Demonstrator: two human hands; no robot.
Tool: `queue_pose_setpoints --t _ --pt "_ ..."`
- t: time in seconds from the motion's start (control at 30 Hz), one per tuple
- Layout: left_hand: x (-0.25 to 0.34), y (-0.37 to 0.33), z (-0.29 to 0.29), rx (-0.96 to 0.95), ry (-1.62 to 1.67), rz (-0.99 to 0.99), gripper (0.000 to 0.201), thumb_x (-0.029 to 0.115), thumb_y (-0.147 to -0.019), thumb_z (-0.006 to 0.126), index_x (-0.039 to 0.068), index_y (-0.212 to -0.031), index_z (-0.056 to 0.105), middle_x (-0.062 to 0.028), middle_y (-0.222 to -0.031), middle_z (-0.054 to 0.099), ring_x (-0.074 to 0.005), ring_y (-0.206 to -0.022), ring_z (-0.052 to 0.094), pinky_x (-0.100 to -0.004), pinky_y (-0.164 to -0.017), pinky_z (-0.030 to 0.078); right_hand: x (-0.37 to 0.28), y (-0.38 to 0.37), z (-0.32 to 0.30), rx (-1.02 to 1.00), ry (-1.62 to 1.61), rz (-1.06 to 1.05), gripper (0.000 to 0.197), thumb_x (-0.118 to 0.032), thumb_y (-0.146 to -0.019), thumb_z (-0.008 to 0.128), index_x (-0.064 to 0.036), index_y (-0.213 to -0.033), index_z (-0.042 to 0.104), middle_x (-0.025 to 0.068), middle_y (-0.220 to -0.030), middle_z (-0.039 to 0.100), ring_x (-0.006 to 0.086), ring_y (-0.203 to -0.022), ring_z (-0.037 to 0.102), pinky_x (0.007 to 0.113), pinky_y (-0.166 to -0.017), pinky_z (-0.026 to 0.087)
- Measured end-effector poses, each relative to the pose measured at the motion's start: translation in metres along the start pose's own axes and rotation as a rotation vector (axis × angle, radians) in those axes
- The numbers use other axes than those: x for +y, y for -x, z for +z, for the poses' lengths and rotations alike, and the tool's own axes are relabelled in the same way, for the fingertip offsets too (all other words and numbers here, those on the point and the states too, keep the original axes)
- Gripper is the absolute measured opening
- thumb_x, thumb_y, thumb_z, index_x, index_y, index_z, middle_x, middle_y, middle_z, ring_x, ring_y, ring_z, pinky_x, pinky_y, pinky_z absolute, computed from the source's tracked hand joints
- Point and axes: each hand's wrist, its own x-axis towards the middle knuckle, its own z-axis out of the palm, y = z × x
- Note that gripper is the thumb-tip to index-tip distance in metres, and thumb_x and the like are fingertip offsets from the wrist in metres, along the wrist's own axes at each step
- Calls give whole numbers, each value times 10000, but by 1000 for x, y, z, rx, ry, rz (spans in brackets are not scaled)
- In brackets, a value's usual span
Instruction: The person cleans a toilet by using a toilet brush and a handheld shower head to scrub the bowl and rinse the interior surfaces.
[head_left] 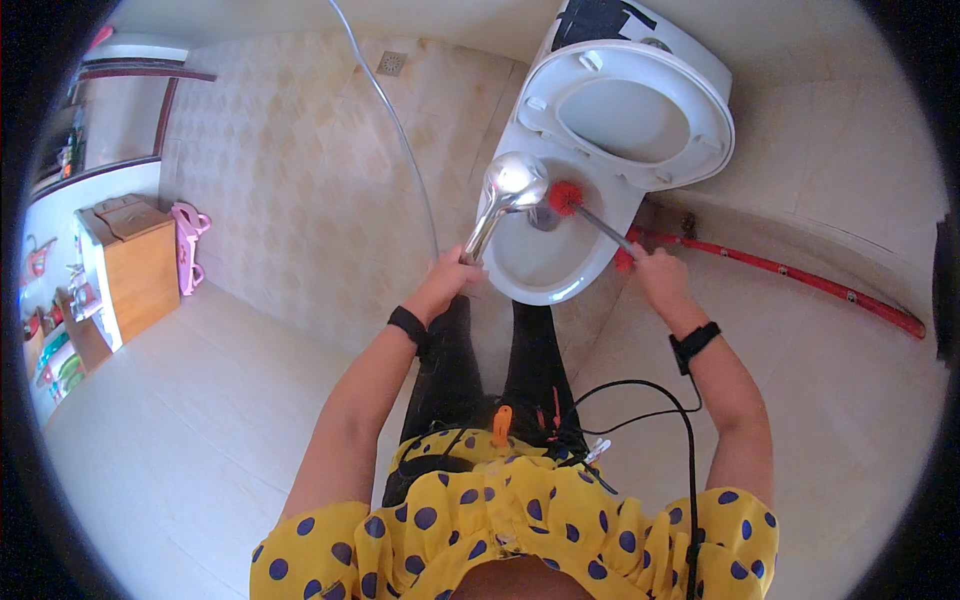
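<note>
My left hand [443,283] is closed round the handle of a chrome shower head [515,180], whose head hangs over the left side of the toilet bowl. From my left hand's area a grey hose [395,120] runs up to the top edge. My right hand [662,277] grips the grey handle of a toilet brush [566,197]. Its round red bristle head is over the bowl, beside the shower head. Below both lies the white toilet [540,291] with its seat [710,150] raised against the tank.
A long red pole [790,272] lies along the wall on the right. A square floor drain [391,63] sits in the tiles at the upper left. At the far left stand a wooden cabinet [150,270] and a pink plastic item [188,245]. Black cables [688,430] hang near my right arm.
</note>
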Motion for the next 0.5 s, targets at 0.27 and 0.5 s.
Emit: queue_pose_setpoints --t 0.27,0.5 --pt "-17 -13 -4 -4 -187 24 273 208 -690 711 72 -871 558 15 -747 545 -136 -775 505 -256 -799 327 -35 -11 80 -61 -238 112 368 -302 -921 464 -75 -1205 520 201 -763 607 377 -746 632 463 -664 512" --pt "0 8 -3 -23 49 -14 235 99 -698 702 44 -857 537 -4 -760 518 -120 -759 502 -254 -691 385 4 12 28 -55 131 -85 296 -201 -954 407 -92 -1212 506 189 -821 628 356 -761 648 472 -628 519"
